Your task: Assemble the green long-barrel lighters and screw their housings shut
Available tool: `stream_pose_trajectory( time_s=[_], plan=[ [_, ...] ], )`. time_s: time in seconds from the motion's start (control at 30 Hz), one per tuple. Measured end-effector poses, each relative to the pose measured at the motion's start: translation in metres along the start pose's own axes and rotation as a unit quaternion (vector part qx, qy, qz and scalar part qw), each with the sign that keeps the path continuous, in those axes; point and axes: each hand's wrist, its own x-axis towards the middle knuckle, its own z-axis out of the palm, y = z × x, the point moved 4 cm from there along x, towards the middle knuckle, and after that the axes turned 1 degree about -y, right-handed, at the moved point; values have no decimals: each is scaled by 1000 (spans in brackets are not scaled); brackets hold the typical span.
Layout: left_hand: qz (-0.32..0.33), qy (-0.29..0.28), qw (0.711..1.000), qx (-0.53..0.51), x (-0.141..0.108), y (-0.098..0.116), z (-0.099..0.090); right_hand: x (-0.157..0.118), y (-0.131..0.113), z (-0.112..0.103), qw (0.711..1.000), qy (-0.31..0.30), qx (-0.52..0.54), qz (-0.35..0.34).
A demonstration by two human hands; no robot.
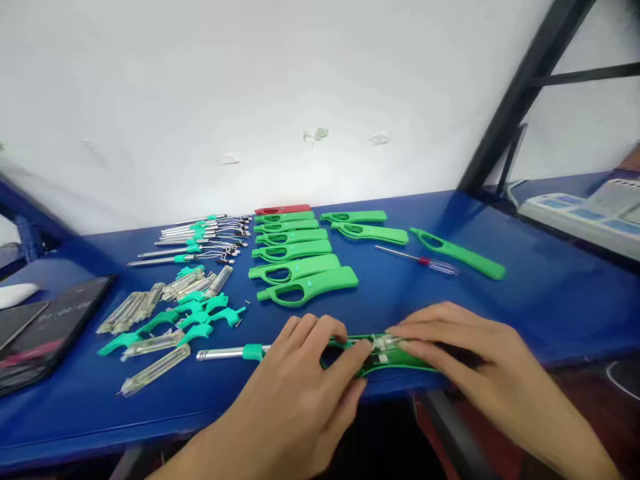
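Note:
An opened green lighter casing (407,359) lies lengthwise along the front edge of the table, with a silver metal tube (220,354) and a teal collar (253,351) at its left end. My left hand (305,380) is closed around the casing's middle, its thumb and fingers pressing near the trigger opening. My right hand (465,347) grips the casing's right part, fingertips at a clear plastic fuel tank (385,342) that sits inside the shell. Small parts beneath my fingers are partly hidden.
Green casing halves (310,287) lie in a column, a red one (283,209) at the back. A screwdriver (437,266) is beside another green casing (465,257). Left are metal tubes with wires (165,253), teal triggers (195,313), clear tanks (155,370) and a dark tablet-like object (60,313).

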Motion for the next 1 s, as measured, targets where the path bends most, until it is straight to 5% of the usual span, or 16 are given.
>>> stream_pose_trajectory(
  time_s=[1.0],
  plan=[
    [-8, -11, 1000, -11, 0, -2, -3, 1, -3, 0, 1000, -8, -29, 0]
  ],
)
